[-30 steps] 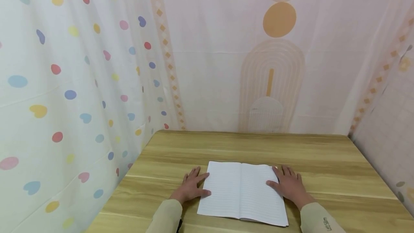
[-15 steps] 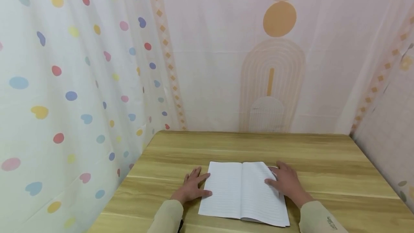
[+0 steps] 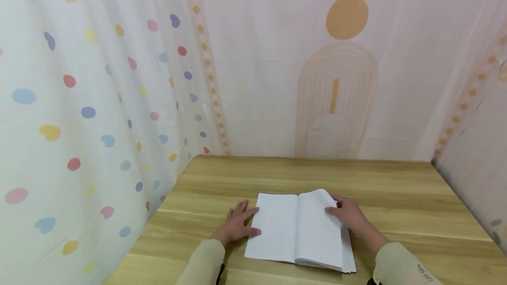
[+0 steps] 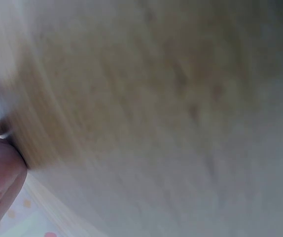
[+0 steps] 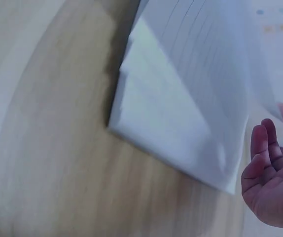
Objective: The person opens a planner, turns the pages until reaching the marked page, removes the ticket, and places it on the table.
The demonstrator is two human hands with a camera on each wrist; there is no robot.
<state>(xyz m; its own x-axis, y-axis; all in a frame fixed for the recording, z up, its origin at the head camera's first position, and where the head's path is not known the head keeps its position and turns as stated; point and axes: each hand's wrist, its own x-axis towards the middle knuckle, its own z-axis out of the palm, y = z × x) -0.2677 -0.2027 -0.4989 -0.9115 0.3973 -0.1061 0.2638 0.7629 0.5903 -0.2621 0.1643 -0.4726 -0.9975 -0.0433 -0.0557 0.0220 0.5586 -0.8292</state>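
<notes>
Pinching notebook paper [image 3: 320, 225], the right hand [image 3: 350, 214] has raised it higher; the left hand [image 3: 236, 224] stays spread.

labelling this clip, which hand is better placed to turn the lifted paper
Probably the right hand: it pinches the lifted paper near its far outer corner. The left hand rests at the opposite edge of the notebook, fingers spread.

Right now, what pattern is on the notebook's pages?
The pages are white with ruled lines, clearest in the right wrist view.
</notes>
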